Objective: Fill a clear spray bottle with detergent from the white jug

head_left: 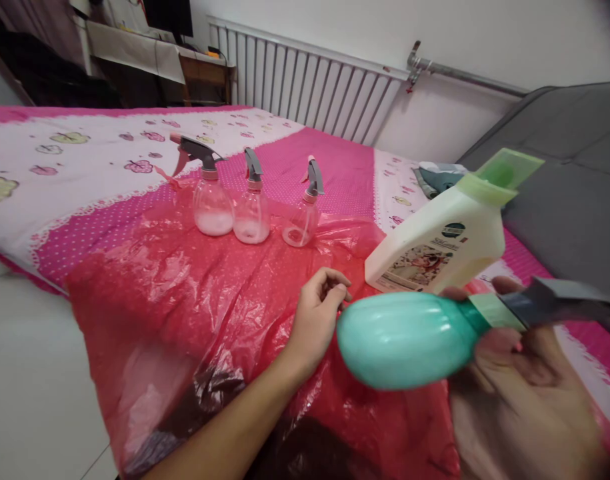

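My right hand (525, 393) is wrapped round the neck of a green spray bottle (409, 340) with a dark grey trigger head. The bottle lies tipped on its side in the air, its base pointing left. Just left of that base is my left hand (322, 303), fingers curled in and thumb against them, with nothing visible inside. Behind the green bottle stands a large cream jug (445, 233) with a light green cap, leaning in view. Farther back, three clear spray bottles stand in a row: the left one (213, 207) and middle one (251, 217) hold whitish liquid, the right one (301, 223) very little.
A crinkled red plastic sheet (185, 287) covers part of the bed, over a pink and white patterned bedspread (99, 143). A grey headboard (565, 147) rises at the right. A white radiator (305, 77) and a desk (205, 70) stand beyond the bed.
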`<state>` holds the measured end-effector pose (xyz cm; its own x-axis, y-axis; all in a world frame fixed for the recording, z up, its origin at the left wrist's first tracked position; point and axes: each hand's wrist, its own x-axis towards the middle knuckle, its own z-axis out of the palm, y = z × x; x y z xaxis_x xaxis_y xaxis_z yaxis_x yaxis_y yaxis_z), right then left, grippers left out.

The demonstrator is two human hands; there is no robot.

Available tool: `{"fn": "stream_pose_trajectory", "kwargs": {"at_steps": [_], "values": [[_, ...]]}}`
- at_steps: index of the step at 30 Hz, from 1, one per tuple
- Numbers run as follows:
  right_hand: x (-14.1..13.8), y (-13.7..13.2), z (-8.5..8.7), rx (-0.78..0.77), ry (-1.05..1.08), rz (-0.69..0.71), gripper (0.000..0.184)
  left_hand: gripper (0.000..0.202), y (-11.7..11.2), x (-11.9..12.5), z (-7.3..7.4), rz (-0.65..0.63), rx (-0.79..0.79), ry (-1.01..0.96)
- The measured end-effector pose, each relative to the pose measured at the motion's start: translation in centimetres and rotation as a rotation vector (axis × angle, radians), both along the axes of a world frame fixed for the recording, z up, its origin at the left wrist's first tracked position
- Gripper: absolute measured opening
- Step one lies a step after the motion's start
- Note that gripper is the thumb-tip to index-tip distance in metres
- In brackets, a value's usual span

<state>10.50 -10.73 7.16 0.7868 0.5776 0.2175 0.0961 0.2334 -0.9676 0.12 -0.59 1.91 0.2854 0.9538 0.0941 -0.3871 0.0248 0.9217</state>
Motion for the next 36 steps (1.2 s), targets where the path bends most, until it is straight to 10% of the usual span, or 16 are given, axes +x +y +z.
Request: {"fn": "stream_pose_trajectory", "kwargs": {"at_steps": [13,23,36], "values": [[0.9,0.7,-1.3,-0.113,-0.023,0.063,0.047,0.006,-0.2,-0.2,0.1,-0.026,0.028,-0.012],[1.3,0.0,-1.1,-0.197,-0.21,-0.084,0.037,0.087,-1.7,-1.0,0.5,-0.351,0.784,0.323],[0.5,1.0,-0.8,-0.134,-0.128,-0.009,0.042,0.074,-2.1,0.0,0.0,-0.149,0.659,0.474]]}}
